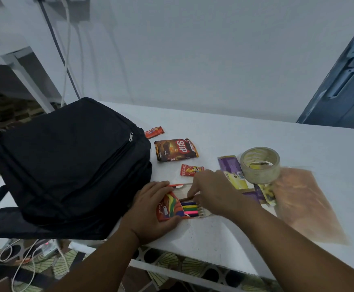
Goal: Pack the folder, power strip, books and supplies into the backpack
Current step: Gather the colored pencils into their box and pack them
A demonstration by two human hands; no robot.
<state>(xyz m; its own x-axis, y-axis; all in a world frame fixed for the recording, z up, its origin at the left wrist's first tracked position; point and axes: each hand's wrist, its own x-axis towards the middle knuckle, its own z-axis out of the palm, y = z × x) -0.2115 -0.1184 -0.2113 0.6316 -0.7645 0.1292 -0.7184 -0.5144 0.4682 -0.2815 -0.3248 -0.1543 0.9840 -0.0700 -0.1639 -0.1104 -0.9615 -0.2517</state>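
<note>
A black backpack (70, 165) lies flat on the left of the white table (277, 144), its zippers shut. Just right of it, my left hand (152, 209) grips an orange box of coloured pencils (171, 207) whose flap stands open. My right hand (211, 192) pinches a brown pencil (185, 199) at the box mouth, with several coloured pencils showing inside. A roll of clear tape (260, 165) stands to the right, on purple and yellow packets (230, 171).
Snack packets lie beyond my hands: a brown Siip bag (176, 149), a small red wrapper (154, 131) and a red sweet pack (190, 170). An orange translucent sleeve (304, 203) lies at the right. Cables and a power strip (45, 247) sit on the patterned floor.
</note>
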